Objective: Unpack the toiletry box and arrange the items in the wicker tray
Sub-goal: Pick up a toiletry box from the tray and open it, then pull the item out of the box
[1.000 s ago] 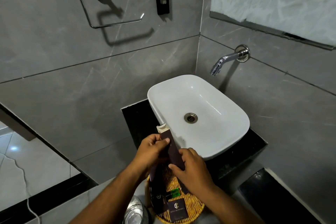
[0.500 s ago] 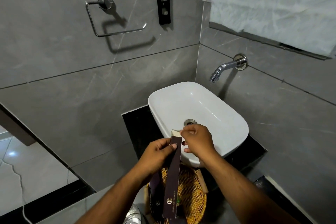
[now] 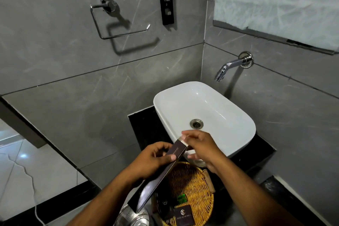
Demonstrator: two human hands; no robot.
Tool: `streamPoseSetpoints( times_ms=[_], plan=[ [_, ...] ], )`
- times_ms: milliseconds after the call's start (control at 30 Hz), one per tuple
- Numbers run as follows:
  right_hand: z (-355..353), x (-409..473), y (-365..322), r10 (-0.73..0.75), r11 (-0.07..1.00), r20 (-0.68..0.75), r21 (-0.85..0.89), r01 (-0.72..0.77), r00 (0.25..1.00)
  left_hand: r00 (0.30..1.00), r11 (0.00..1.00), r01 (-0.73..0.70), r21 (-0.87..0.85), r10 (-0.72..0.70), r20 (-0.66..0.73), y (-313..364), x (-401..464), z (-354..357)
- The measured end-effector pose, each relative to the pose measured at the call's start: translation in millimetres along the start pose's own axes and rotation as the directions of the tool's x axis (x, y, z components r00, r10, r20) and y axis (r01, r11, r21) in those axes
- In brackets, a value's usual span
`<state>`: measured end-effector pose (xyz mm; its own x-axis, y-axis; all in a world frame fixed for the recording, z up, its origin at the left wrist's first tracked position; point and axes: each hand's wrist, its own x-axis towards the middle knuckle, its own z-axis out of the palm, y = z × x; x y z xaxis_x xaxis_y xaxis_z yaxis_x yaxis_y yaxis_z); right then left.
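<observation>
The left hand (image 3: pixel 155 161) grips a long, dark, slim box (image 3: pixel 161 172) around its upper half, thumb pressed on the front face and fingers wrapped behind, so the box slants from near left up to its far end in front of the sink (image 3: pixel 238 115). I judge it is held this way, open end away from the body, so the other hand can work at the top. The right hand (image 3: pixel 200 147) meets that far end: thumb and forefinger are pinched on the pale flap or the tip of whatever sits inside, the remaining fingers loosely spread below. Whether it is the flap or the contents being pulled, I cannot tell.

The box hangs in the air over the near-left rim of the wicker tray (image 3: pixel 205 203), which stands on the dark counter just in front of the sink, likely so anything that slides out drops close to where it belongs.

Counting: one box in hand, one round tray. In the tray lie one dark card or packet with a pale logo (image 3: pixel 184 214), one small green item (image 3: pixel 181 198), and at least one more dark packet (image 3: pixel 165 202), hard to separate in the shadow. A shiny metal vessel (image 3: pixel 132 216) stands left of the tray, partly hidden by the box.
</observation>
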<state>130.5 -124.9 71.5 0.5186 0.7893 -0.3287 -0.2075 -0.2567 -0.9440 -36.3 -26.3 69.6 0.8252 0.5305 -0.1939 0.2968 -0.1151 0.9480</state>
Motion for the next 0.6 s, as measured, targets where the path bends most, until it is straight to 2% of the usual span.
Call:
streamPoseSetpoints(
  times_ms=[67,167,300,367,467,533,600],
  plan=[
    [2.8,-1.2,0.5,0.019,1.0,0.086,0.002,-0.02,0.996,0.999,0.997,-0.032,0.072,0.031,0.017,8.3,4.7,-6.0],
    [1.2,0.7,0.8,0.003,0.997,0.161,0.076,-0.016,0.987,0.991,0.985,-0.007,0.172,-0.017,0.133,26.5,13.8,-23.3],
    [5.7,3.1,4.9,-0.012,0.994,0.189,0.107,-0.009,0.982,0.96,0.888,-0.02,0.46,-0.111,0.257,56.2,29.1,-40.4],
    [11.6,5.3,10.3,0.013,0.981,0.148,0.19,-0.041,0.989,0.953,0.782,-0.047,0.622,-0.152,0.263,70.6,40.0,-42.4],
    [21.6,5.4,18.0,0.084,0.9,0.123,0.417,-0.128,0.989,0.918,0.494,-0.136,0.859,-0.263,0.297,94.5,55.7,-37.2],
    [28.2,4.3,24.1,0.131,0.836,0.124,0.519,-0.177,0.984,0.891,0.322,-0.19,0.927,-0.34,0.301,110.0,63.5,-27.3],
    [32.7,4.4,29.4,0.208,0.77,0.117,0.593,-0.236,0.971,0.868,0.195,-0.22,0.956,-0.407,0.283,124.0,68.3,-13.9]
  ],
)
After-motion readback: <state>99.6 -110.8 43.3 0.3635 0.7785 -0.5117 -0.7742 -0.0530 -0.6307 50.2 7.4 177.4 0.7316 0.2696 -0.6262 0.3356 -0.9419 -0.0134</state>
